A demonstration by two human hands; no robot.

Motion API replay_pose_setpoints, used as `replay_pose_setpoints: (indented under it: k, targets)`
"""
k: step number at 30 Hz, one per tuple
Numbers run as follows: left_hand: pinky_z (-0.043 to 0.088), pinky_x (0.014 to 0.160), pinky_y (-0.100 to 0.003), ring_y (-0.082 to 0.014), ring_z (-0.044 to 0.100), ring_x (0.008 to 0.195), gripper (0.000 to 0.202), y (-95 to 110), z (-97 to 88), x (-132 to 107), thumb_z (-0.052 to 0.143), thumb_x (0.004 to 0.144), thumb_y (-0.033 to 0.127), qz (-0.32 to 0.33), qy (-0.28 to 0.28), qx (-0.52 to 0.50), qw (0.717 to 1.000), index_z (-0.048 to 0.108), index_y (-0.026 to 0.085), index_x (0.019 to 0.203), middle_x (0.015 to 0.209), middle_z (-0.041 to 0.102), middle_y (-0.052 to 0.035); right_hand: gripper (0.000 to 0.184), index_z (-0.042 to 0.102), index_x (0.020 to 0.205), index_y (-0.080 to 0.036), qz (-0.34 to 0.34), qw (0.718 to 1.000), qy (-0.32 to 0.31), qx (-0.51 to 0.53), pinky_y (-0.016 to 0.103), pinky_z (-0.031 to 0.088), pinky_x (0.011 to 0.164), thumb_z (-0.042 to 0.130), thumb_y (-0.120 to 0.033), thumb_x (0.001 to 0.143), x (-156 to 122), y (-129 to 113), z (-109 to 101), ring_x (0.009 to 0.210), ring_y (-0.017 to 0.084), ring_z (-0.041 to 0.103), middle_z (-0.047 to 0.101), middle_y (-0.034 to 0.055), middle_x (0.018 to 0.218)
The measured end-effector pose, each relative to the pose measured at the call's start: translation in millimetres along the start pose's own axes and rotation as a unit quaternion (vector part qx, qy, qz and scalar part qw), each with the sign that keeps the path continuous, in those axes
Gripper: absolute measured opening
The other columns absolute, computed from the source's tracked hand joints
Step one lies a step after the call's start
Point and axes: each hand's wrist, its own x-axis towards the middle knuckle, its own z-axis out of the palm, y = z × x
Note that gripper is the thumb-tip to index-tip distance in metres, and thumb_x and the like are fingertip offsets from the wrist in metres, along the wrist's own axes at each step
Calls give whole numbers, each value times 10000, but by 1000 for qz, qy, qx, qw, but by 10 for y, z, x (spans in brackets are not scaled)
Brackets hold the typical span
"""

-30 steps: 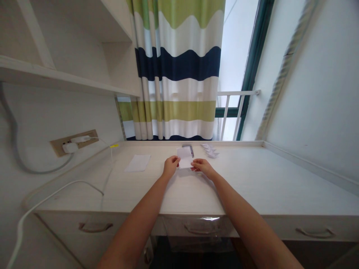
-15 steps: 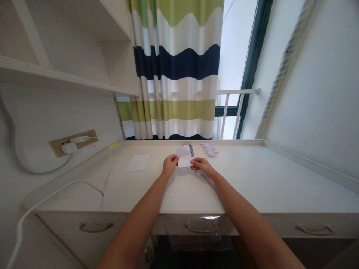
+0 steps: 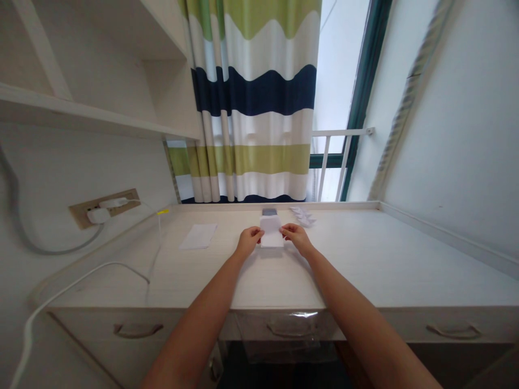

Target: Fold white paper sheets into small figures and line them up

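Note:
A small white sheet of paper is held up just above the desk between my two hands. My left hand pinches its left edge, fingers closed. On the opposite edge my right hand has the paper between thumb and fingers. Behind the sheet, partly covered by it, lies a flat grey object whose kind I cannot make out. Several folded white paper pieces lie beyond my right hand. To the left of my hands rests a flat stack of white paper.
The white desk has a raised rim along its back and right. A white cable crosses its left part, near a wall socket with plugs. Shelves overhang the left side. A striped curtain hangs behind the desk.
The paper has moved slightly right and toward me and now sits straighter. My right hand has shifted up to its right edge. More of the grey object's top shows.

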Motion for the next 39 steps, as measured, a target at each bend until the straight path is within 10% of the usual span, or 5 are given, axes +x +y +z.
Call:
replay_pose_setpoints:
  k: [39]
  targets:
    - [330,465,-206,-70,413,443,192,13,42,-38,586,562,306,-40,-65,-2,997,526,124,544,471,462,38,239,568,622,-178,-32,996,63,52,235,375,566,657,-376,521,36,18,-52,577,94,483,562,-22,600]
